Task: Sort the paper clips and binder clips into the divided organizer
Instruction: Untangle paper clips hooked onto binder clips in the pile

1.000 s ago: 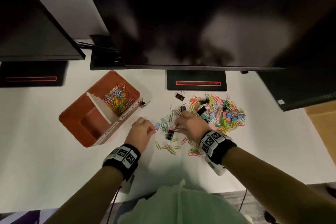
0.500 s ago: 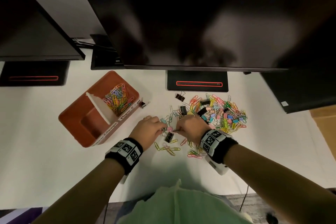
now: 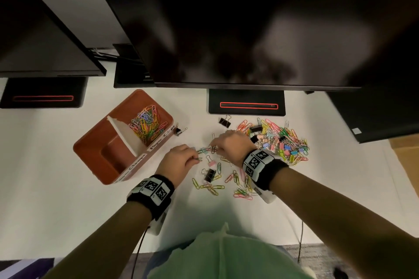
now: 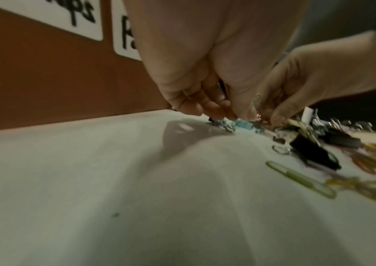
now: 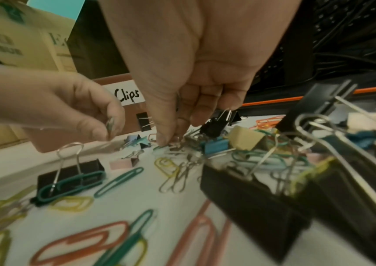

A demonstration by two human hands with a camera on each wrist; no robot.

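Observation:
The orange divided organizer (image 3: 95,150) stands at the left; its far compartment holds coloured paper clips (image 3: 146,123). A mixed pile of paper clips and binder clips (image 3: 278,140) lies at the right. Loose clips (image 3: 210,184) and a black binder clip (image 3: 209,174) are scattered nearer to me. My left hand (image 3: 195,157) hovers low over the table and pinches a paper clip (image 5: 110,126) between thumb and finger. Close beside it, my right hand (image 3: 213,146) reaches down and pinches a reddish paper clip (image 4: 263,123) among the scattered clips (image 5: 171,140).
Dark monitors overhang the back of the white table, with a black stand base (image 3: 246,102) behind the pile. One black binder clip (image 3: 180,130) lies by the organizer's right wall and another (image 3: 224,121) behind my right hand. A cardboard box (image 3: 405,154) sits at far right.
My left hand has moved right, closer to my right hand. The right hand has shifted slightly away from me among the scattered clips. The organizer and the pile are unmoved.

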